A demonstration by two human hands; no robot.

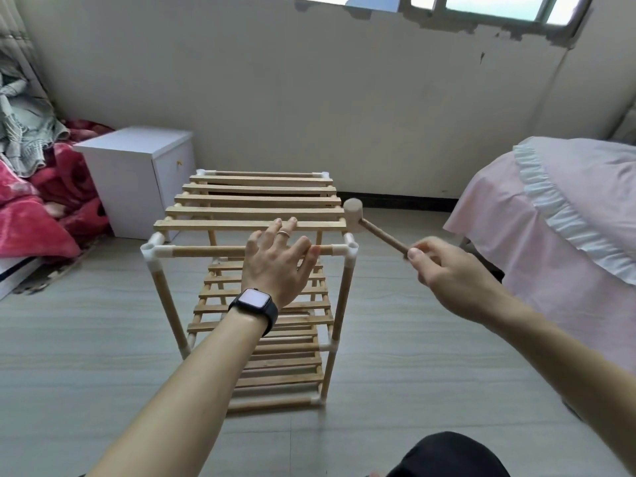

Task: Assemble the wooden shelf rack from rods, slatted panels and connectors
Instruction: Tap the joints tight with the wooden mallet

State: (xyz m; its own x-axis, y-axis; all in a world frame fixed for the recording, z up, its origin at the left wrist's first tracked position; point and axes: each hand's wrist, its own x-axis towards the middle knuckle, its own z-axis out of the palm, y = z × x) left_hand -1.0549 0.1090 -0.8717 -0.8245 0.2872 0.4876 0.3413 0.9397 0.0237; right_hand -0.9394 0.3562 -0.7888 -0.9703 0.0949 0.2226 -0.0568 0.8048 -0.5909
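Observation:
The wooden shelf rack (pixel 253 290) stands upright on the floor, with three slatted tiers joined by rods and white connectors. My left hand (pixel 278 261) lies with straight, spread fingers on the top tier's front rod (pixel 206 251) and nearest slat. My right hand (pixel 447 270) grips the handle of a small wooden mallet (pixel 358 216). The mallet head is at the top right front corner, just above the white connector (pixel 350 247) there.
A white cabinet (pixel 137 177) stands behind the rack on the left, beside a heap of red bedding (pixel 38 208). A bed with a pink cover (pixel 564 228) fills the right side. My dark-clad knee (pixel 451 457) shows at the bottom. The wall runs close behind.

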